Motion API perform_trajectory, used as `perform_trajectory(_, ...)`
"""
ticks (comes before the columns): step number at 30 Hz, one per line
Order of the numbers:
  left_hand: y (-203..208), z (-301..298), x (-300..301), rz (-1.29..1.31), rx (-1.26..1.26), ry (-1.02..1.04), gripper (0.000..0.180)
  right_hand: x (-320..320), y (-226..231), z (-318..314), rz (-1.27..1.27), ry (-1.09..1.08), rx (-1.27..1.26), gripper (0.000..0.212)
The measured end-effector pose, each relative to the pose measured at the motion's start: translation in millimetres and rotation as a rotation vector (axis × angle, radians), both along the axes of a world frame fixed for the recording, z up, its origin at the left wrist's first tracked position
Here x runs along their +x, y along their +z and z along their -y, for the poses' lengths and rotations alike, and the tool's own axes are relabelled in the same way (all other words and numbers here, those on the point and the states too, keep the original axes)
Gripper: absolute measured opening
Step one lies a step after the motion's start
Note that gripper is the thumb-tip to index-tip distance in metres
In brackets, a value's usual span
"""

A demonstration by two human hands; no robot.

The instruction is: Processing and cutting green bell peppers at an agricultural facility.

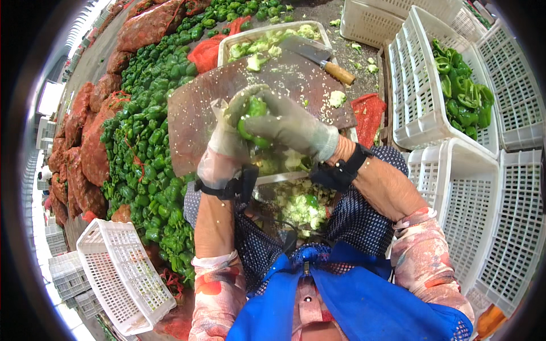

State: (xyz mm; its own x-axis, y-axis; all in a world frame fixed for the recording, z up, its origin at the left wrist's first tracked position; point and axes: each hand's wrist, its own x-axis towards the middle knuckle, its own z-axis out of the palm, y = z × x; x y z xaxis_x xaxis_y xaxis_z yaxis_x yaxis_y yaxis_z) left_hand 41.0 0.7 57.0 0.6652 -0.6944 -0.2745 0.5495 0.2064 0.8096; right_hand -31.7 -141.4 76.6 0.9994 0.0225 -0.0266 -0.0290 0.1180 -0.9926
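Observation:
Between my two gloved hands, above the brown cutting board [196, 122], is a green bell pepper [256, 109]. My left hand [234, 116] wraps round its left and far sides. My right hand [290, 126] closes on it from the right, its fingers pressed to the near side and slightly blurred. Pale seeds are scattered over the board. A knife [339, 73] with a wooden handle lies at the board's far right, its wide blade over a white tray [224, 54] of pale pepper cores. More cores [304, 209] lie below my hands, between my knees.
A long heap of green peppers [151, 148] spreads along my left, with full red mesh sacks [96, 136] beyond it. A white crate [125, 278] tilts at lower left. On the right stand several white crates [418, 85], one holding opened peppers [467, 99]. Red netting [367, 116] lies beside the board.

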Motion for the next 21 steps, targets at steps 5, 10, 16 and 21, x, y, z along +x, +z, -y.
perform_trajectory(5,-10.5,-0.2,13.2,0.053,-0.013,0.034,0.039,11.9,-16.3,7.0,0.138,0.055,-0.065,0.043)
perform_trajectory(10,-20.7,-11.2,22.1,0.254,-0.017,0.007,0.037,14.0,-22.0,14.0,0.194,0.166,-0.224,0.054)
perform_trajectory(16,5.4,-1.8,23.3,0.356,0.371,-0.034,0.023,3.8,30.6,24.3,-0.157,0.346,-1.32,0.06)
perform_trajectory(21,-2.7,-23.5,20.0,0.145,-0.111,0.117,0.03,22.5,-7.4,35.8,-0.033,0.153,-1.418,0.053)
